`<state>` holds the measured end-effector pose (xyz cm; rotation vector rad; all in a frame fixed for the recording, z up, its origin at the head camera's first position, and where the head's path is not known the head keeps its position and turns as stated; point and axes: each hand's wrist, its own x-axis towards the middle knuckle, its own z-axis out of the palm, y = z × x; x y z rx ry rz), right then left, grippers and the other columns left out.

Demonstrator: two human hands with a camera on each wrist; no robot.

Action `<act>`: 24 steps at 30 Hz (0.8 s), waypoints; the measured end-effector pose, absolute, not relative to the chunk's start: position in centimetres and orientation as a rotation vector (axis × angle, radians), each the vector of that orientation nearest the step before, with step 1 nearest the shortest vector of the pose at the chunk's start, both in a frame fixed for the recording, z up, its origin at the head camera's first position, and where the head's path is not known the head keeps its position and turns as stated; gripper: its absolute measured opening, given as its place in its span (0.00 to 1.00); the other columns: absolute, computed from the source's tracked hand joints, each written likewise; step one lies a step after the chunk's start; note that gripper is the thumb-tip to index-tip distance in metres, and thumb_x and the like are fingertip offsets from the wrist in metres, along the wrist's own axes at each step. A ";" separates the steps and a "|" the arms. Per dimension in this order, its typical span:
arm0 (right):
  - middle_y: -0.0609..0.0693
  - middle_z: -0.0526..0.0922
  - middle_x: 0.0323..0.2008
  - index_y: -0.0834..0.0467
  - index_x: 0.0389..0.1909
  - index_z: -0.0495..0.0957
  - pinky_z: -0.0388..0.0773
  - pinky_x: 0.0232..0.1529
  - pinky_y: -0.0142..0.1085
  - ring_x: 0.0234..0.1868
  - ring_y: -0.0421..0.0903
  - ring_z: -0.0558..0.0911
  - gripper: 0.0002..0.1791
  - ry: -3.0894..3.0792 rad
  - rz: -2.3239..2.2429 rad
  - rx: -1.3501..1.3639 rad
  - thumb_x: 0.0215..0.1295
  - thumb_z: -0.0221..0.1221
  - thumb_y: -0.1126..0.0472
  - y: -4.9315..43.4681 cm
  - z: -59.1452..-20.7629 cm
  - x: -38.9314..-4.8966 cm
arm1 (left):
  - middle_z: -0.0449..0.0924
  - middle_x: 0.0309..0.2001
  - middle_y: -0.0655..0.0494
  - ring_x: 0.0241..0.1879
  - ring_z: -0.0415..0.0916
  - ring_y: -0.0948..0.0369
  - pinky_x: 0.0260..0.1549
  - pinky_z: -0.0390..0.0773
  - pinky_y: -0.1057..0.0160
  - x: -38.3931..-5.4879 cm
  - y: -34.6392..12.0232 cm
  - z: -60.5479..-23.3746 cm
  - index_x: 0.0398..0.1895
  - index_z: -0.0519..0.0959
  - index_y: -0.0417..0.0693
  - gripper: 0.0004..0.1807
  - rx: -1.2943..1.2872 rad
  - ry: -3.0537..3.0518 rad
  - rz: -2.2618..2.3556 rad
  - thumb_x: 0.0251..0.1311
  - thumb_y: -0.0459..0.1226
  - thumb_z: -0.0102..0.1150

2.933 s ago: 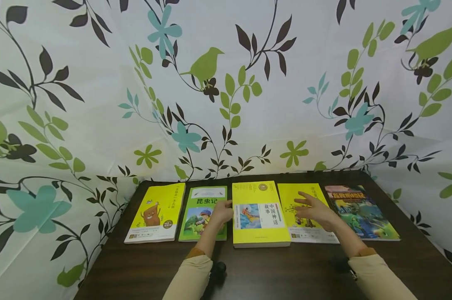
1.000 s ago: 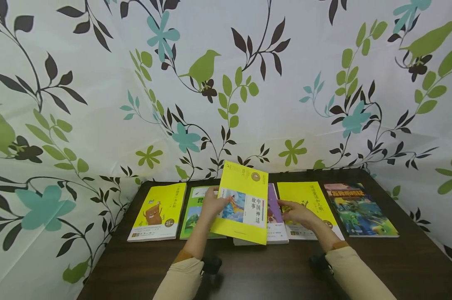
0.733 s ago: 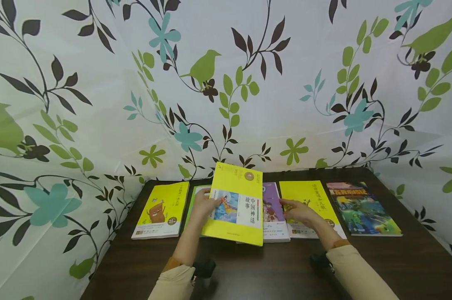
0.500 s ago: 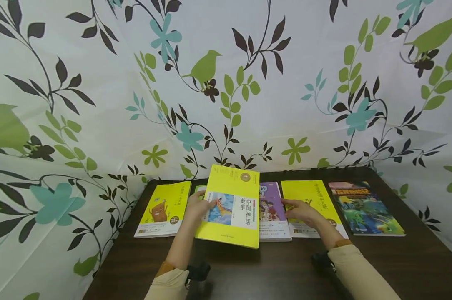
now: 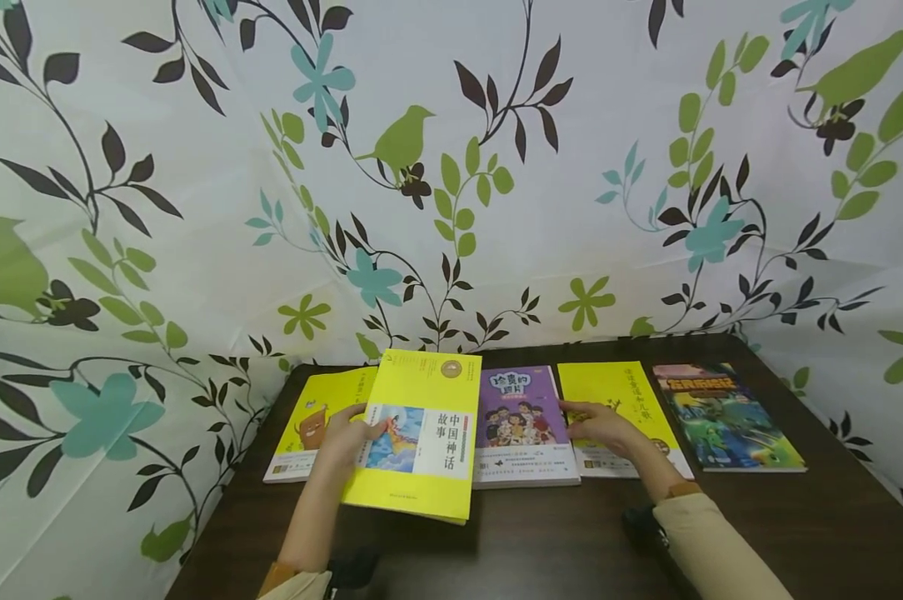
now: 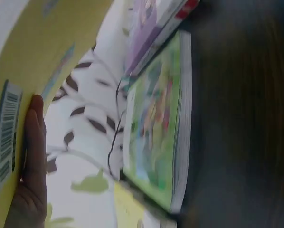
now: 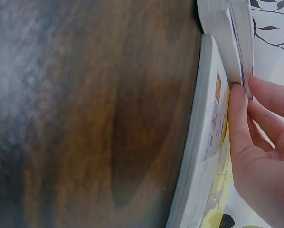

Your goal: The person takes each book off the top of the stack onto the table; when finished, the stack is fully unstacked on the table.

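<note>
A yellow paperback book (image 5: pixel 429 492) with a blue picture panel is in my left hand (image 5: pixel 336 446), which grips its left edge, thumb on the cover. It is raised and tilted over the row of books; the left wrist view shows its barcoded back (image 6: pixel 9 135) and the fingers beneath. My right hand (image 5: pixel 612 432) pinches the right edge of a purple book (image 5: pixel 522 421) with a group of children on its cover. In the right wrist view the thumb (image 7: pixel 238 114) and fingers meet at that edge, where two page blocks show with a narrow gap. A green book (image 6: pixel 156 118) lies below the raised one, hidden in the head view.
On the dark wooden table (image 5: pixel 556 542) another yellow book (image 5: pixel 309 425) lies at the left, partly covered. Right of the purple book lie a further yellow book (image 5: pixel 631 392) and a multicoloured book (image 5: pixel 729 417). A leaf-patterned cloth (image 5: pixel 511 250) hangs behind and at both sides.
The held yellow book lay on the purple one at first; my left hand has lifted it and carried it left and nearer. My right hand has come left to the purple book's edge.
</note>
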<state>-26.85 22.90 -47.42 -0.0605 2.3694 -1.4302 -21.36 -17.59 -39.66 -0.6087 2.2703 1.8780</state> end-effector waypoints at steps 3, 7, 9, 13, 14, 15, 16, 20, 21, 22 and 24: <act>0.69 0.65 0.68 0.57 0.71 0.65 0.69 0.58 0.56 0.53 0.58 0.73 0.36 2.374 -1.410 -0.061 0.61 0.62 0.65 22.7 -47.7 -26.8 | 0.77 0.49 0.37 0.29 0.84 0.55 0.31 0.84 0.58 -19.9 -20.0 -39.7 0.74 0.57 0.44 0.37 -0.608 2.257 1.908 0.64 0.34 0.60; 0.69 0.64 0.69 0.57 0.71 0.66 0.67 0.60 0.59 0.55 0.59 0.72 0.36 2.400 -1.393 -0.082 0.60 0.63 0.64 22.3 -47.9 -26.7 | 0.80 0.43 0.44 0.30 0.84 0.54 0.32 0.84 0.57 -17.8 -23.3 -39.6 0.77 0.50 0.43 0.40 -0.572 2.241 1.931 0.65 0.34 0.58; 0.69 0.64 0.68 0.57 0.71 0.66 0.68 0.60 0.59 0.56 0.60 0.72 0.36 2.393 -1.401 -0.089 0.60 0.63 0.65 21.9 -48.1 -26.4 | 0.82 0.37 0.46 0.30 0.84 0.54 0.32 0.84 0.56 -16.5 -25.2 -39.7 0.77 0.46 0.43 0.42 -0.563 2.209 1.938 0.66 0.35 0.57; 0.68 0.69 0.65 0.57 0.70 0.67 0.72 0.56 0.54 0.52 0.58 0.74 0.36 2.357 -1.403 -0.096 0.59 0.65 0.64 20.7 -48.8 -25.8 | 0.82 0.34 0.51 0.31 0.83 0.54 0.33 0.84 0.56 -13.5 -28.9 -40.1 0.77 0.41 0.40 0.43 -0.630 2.178 1.894 0.67 0.34 0.55; 0.66 0.71 0.64 0.56 0.69 0.68 0.73 0.54 0.52 0.50 0.56 0.74 0.36 2.350 -1.404 -0.094 0.58 0.65 0.64 20.5 -49.0 -25.7 | 0.82 0.34 0.51 0.31 0.83 0.54 0.33 0.84 0.56 -12.8 -29.7 -40.2 0.77 0.40 0.39 0.43 -0.653 2.171 1.881 0.67 0.34 0.54; 0.65 0.73 0.62 0.55 0.69 0.69 0.73 0.52 0.50 0.49 0.55 0.75 0.36 2.347 -1.407 -0.088 0.58 0.66 0.64 20.2 -49.2 -25.7 | 0.82 0.34 0.51 0.31 0.83 0.53 0.34 0.84 0.55 -12.2 -30.5 -40.3 0.77 0.40 0.39 0.43 -0.680 2.164 1.866 0.67 0.34 0.54; 0.64 0.75 0.60 0.55 0.69 0.69 0.74 0.51 0.49 0.48 0.54 0.75 0.36 2.350 -1.402 -0.091 0.58 0.66 0.64 20.0 -49.4 -25.6 | 0.82 0.34 0.51 0.32 0.83 0.53 0.34 0.84 0.55 -11.7 -31.1 -40.4 0.77 0.39 0.39 0.43 -0.702 2.166 1.848 0.67 0.34 0.53; 0.63 0.75 0.60 0.54 0.69 0.69 0.73 0.52 0.50 0.48 0.54 0.74 0.36 2.373 -1.382 -0.091 0.57 0.65 0.64 20.0 -49.4 -25.8 | 0.82 0.34 0.51 0.33 0.83 0.52 0.36 0.83 0.54 -10.3 -32.9 -41.0 0.77 0.37 0.38 0.44 -0.747 2.145 1.817 0.68 0.36 0.54; 0.64 0.74 0.62 0.53 0.69 0.69 0.72 0.54 0.52 0.49 0.55 0.75 0.36 2.377 -1.375 -0.091 0.57 0.65 0.64 20.1 -49.3 -25.8 | 0.82 0.34 0.51 0.33 0.83 0.52 0.36 0.83 0.54 -10.1 -33.2 -41.2 0.77 0.38 0.38 0.44 -0.755 2.151 1.806 0.67 0.36 0.54; 0.65 0.72 0.64 0.53 0.69 0.69 0.71 0.55 0.54 0.51 0.55 0.74 0.36 2.380 -1.366 -0.097 0.58 0.65 0.63 20.3 -49.2 -25.9 | 0.82 0.34 0.51 0.32 0.83 0.52 0.36 0.83 0.55 -9.9 -33.5 -41.4 0.77 0.38 0.38 0.45 -0.763 2.154 1.798 0.67 0.36 0.55; 0.66 0.71 0.65 0.53 0.70 0.68 0.70 0.56 0.55 0.52 0.56 0.74 0.36 2.381 -1.357 -0.104 0.58 0.65 0.63 20.5 -48.8 -26.0 | 0.82 0.33 0.51 0.32 0.83 0.52 0.36 0.83 0.55 -9.5 -34.1 -41.8 0.77 0.38 0.38 0.45 -0.780 2.153 1.782 0.67 0.35 0.55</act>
